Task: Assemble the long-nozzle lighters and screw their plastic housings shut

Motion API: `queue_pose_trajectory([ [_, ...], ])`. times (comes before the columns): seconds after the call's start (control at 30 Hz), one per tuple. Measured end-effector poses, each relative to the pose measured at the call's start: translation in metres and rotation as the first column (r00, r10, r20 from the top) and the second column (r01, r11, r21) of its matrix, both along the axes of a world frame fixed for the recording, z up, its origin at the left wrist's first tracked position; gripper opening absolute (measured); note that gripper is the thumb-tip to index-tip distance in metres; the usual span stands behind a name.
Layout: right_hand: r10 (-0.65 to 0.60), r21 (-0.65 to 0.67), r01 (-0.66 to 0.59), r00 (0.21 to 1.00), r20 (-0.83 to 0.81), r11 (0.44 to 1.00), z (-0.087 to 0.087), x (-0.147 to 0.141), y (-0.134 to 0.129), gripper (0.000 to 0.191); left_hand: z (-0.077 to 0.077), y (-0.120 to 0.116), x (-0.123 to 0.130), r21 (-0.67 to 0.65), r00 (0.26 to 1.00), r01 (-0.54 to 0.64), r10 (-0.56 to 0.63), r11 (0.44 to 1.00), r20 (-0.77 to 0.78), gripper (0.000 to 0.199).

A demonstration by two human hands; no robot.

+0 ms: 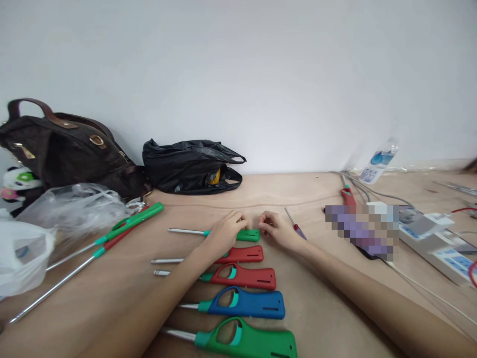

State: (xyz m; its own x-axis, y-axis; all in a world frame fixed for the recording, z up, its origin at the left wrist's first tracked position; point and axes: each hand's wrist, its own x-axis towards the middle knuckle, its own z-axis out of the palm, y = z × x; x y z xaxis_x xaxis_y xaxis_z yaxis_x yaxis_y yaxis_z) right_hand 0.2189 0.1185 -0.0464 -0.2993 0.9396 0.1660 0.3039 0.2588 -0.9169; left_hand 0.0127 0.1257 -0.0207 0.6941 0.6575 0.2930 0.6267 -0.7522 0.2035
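My left hand [225, 232] is closed over the farthest green gas lighter [249, 234], covering its trigger loop; the metal tube sticks out on the left. Just off the handle's end, my right hand [278, 229] has its fingers curled with the fingertips together, and whatever they may pinch is too small to see. Nearer to me lie more lighters in a row: a red lighter [244, 254] partly under my left forearm, another red lighter [257, 277], a blue lighter [257, 303] and a green lighter [264, 340]. A screwdriver [298, 230] rests right of my right hand.
Left are a green lighter [139, 215] crossing a red one, plastic bags [82, 206] and a dark handbag [74, 144]. A black bag [186, 166] sits by the wall. Right are a phone [367, 248], a red lighter [348, 197], a bottle [378, 161] and a power strip [432, 248] with cables.
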Motion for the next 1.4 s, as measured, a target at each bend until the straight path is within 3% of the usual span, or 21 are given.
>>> queue_pose_trajectory([
  [0.17,0.033,0.055,-0.037,0.997,0.074,0.998,0.008,-0.001,-0.006,0.007,0.003,-0.005,0.004,0.043,0.994,-0.006,0.011,0.999,-0.111,0.038],
  [0.4,-0.012,0.299,-0.097,0.940,0.341,0.949,0.014,-0.006,-0.013,0.017,0.000,-0.002,0.004,0.042,0.996,0.010,-0.006,0.999,-0.086,0.038],
  [0.53,-0.023,0.369,-0.180,0.874,0.485,0.912,0.019,-0.006,-0.013,0.018,0.005,-0.007,0.004,0.004,0.999,0.017,-0.017,1.000,-0.047,0.033],
  [0.67,0.031,0.373,-0.261,0.853,0.522,0.890,0.024,-0.002,-0.015,0.018,0.013,-0.013,0.002,-0.028,0.998,0.049,-0.050,0.998,-0.027,0.029],
  [0.87,0.141,0.288,-0.300,0.874,0.465,0.909,0.035,0.004,-0.014,0.017,0.021,-0.014,-0.002,-0.068,0.994,0.060,-0.066,0.996,-0.084,0.010],
  [0.93,0.171,0.223,-0.283,0.892,0.419,0.933,0.045,0.012,-0.010,0.016,0.022,-0.014,-0.002,-0.078,0.992,0.042,-0.050,0.996,-0.112,0.008],
  [1.0,0.072,0.188,-0.170,0.896,0.437,0.967,0.058,0.027,-0.005,0.014,0.023,-0.015,0.000,-0.067,0.989,0.018,-0.027,0.998,-0.143,0.008],
  [1.03,-0.027,0.194,-0.086,0.854,0.519,0.977,0.064,0.036,-0.002,0.011,0.023,-0.016,0.001,-0.056,0.987,0.006,-0.015,0.998,-0.161,0.007],
  [1.1,-0.157,0.176,0.033,0.630,0.761,0.984,0.073,0.055,0.000,0.020,0.024,-0.018,0.004,-0.026,0.981,-0.022,0.017,0.999,-0.193,0.006],
  [1.17,-0.065,0.040,0.069,0.420,0.905,0.997,0.077,0.070,-0.001,0.032,0.023,-0.020,0.007,0.000,0.977,-0.039,0.038,0.999,-0.210,0.005],
  [1.2,0.018,-0.049,0.074,0.369,0.929,0.996,0.076,0.075,-0.002,0.035,0.023,-0.020,0.007,0.008,0.976,-0.042,0.043,0.999,-0.212,0.004],
  [1.3,0.056,-0.086,0.068,0.356,0.933,0.994,0.073,0.080,-0.002,0.029,0.021,-0.020,0.008,0.021,0.978,-0.033,0.037,0.999,-0.204,0.005],
  [1.4,-0.067,0.039,0.083,0.372,0.926,0.996,0.079,0.079,0.001,0.011,0.020,-0.020,0.008,0.035,0.979,-0.031,0.037,0.999,-0.199,0.005],
])
